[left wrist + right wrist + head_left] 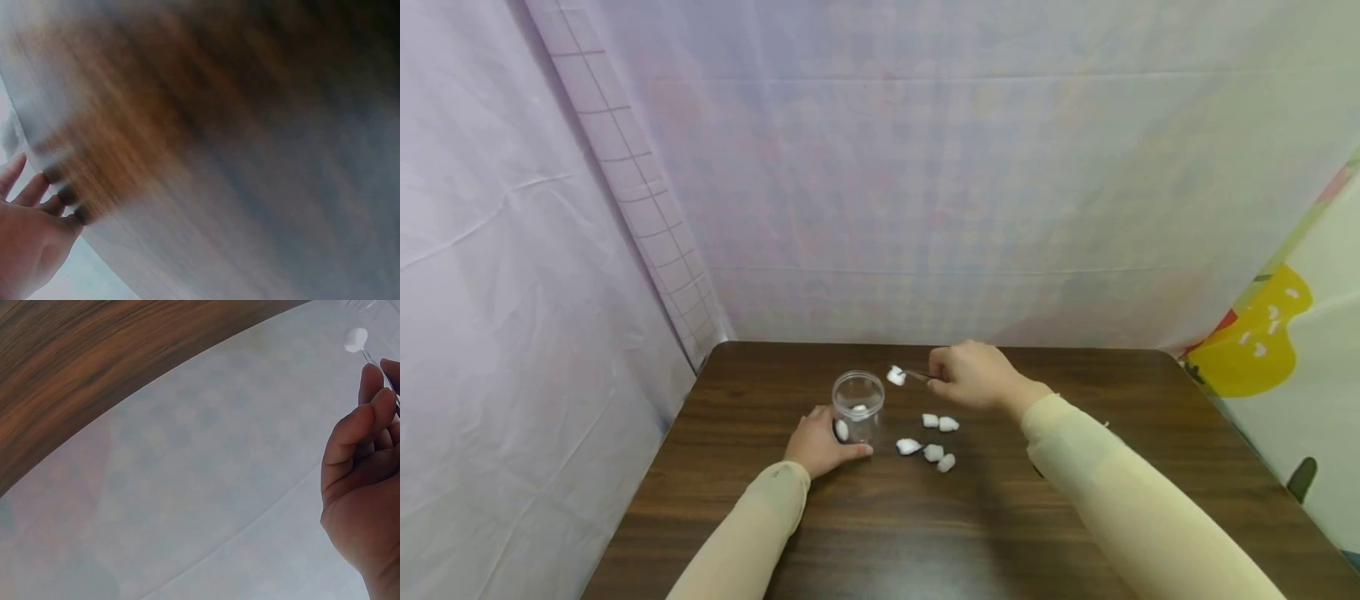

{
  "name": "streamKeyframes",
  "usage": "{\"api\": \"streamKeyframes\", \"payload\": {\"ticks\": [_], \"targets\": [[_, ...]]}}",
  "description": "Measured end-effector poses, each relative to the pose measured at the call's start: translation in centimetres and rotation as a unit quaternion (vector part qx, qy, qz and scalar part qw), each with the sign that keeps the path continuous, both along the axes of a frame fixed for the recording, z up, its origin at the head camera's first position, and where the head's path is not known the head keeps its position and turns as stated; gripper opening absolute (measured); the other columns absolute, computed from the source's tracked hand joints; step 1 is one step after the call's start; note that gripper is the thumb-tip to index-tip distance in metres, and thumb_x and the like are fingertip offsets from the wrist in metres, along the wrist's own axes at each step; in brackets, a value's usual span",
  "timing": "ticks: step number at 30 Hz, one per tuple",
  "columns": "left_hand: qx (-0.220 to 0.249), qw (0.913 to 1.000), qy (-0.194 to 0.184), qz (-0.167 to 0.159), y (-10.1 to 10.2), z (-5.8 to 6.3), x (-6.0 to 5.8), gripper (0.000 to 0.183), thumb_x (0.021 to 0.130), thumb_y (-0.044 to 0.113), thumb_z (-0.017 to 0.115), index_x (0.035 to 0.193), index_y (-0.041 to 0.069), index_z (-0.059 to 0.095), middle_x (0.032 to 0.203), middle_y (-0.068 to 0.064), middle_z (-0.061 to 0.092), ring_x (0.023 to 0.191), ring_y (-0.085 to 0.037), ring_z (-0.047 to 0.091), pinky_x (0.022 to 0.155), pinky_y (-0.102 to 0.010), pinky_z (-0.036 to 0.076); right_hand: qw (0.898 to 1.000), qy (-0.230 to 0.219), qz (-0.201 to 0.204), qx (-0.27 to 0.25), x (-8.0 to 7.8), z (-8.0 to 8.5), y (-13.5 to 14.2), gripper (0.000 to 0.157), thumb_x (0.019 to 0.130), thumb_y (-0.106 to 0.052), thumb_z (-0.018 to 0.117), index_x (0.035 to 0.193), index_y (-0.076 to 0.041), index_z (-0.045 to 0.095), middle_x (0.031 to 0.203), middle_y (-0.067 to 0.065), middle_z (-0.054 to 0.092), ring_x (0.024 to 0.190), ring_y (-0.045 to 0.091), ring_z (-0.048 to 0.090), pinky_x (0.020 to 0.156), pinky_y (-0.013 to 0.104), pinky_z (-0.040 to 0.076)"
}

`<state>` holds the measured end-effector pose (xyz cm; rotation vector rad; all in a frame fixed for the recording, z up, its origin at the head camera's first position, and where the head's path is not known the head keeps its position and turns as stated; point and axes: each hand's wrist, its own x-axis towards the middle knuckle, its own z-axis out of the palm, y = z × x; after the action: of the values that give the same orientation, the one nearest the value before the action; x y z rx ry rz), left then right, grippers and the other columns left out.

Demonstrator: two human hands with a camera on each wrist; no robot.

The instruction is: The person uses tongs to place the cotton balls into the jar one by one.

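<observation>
My left hand (822,443) holds a clear plastic jar (868,427), thumb along its near side and fingers round the left. The open-mouthed jar stands upright on the table with a few white cotton balls (860,410) inside. To the right and above table level, my right hand (972,375) pinches metal tweezers (916,374). Their tips grip one cotton ball (896,376), held just right of the jar's rim. The right wrist view shows the same cotton ball (356,339) at the tweezers' end, beyond the curled fingers. In the left wrist view, the jar is out of sight.
Several loose cotton balls (933,452) lie on the brown wooden table (880,525), right of the jar and below the right hand. A pale patterned curtain (925,208) hangs behind the table's far edge, and a white sheet (535,333) hangs on the left.
</observation>
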<state>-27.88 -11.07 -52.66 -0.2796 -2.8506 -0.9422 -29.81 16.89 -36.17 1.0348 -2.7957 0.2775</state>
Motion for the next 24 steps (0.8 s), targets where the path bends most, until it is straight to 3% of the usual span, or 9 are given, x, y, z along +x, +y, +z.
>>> {"api": "streamKeyframes", "payload": {"ticks": [12, 24], "targets": [[0.001, 1.0000, 0.004, 0.002, 0.0, -0.1, -0.1, 0.083, 0.067, 0.063, 0.084, 0.125, 0.008, 0.063, 0.122, -0.013, 0.063, 0.119, -0.033, 0.057, 0.114, -0.059, 0.026, 1.000, -0.003, 0.013, 0.004, 0.1, -0.4, -3.4, 0.015, 0.088, -0.031, 0.068, 0.077, -0.025, 0.059, 0.059, -0.015, 0.051, 0.053, 0.008, 0.049, 0.047, 0.030, 0.042], [0.003, 1.0000, 0.007, -0.001, 0.3, 0.0, 0.0, 0.083, 0.066, 0.062, 0.085, 0.126, 0.008, 0.063, 0.122, -0.013, 0.063, 0.119, -0.033, 0.057, 0.114, -0.060, 0.026, 0.999, -0.022, 0.014, 0.035, 0.3, -1.0, -4.2, 0.018, 0.090, -0.030, 0.069, 0.077, -0.024, 0.059, 0.061, -0.013, 0.052, 0.051, 0.007, 0.048, 0.044, 0.028, 0.040]]}}
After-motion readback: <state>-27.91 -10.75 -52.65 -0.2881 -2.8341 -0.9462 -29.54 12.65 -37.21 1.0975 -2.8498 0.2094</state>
